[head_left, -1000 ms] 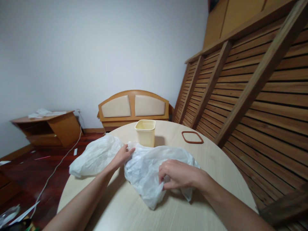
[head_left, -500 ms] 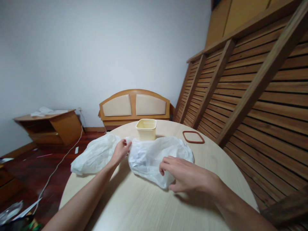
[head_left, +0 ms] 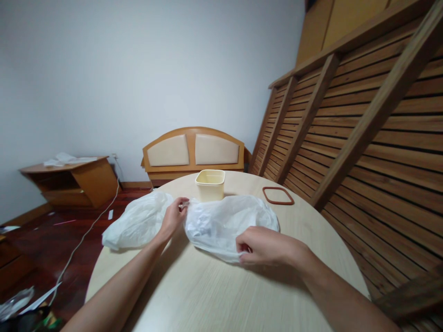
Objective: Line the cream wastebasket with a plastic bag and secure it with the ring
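Observation:
A white translucent plastic bag (head_left: 221, 226) lies spread on the round table, with something crumpled and whitish showing through its left part. My left hand (head_left: 176, 214) pinches the bag's upper left corner between thumb and fingers. At the lower right edge my right hand (head_left: 261, 246) is closed on the same bag, its fingers curled in. Left of my left hand lies a second white plastic bag (head_left: 138, 221), bunched up. Just behind the spread bag stands a pale yellow square tub (head_left: 210, 186), open at the top.
A brown square ring (head_left: 278, 196) lies at the right of the pale wooden table (head_left: 194, 295). Slatted wooden panels (head_left: 374, 138) lean close along the right side. Behind stand a headboard (head_left: 194, 150) and, at left, a low cabinet (head_left: 86, 177). A white cable (head_left: 83, 240) runs across the floor.
My right hand has closed on the bag's lower right edge and raised it slightly; that edge now sits farther from me. My left hand stays at its corner.

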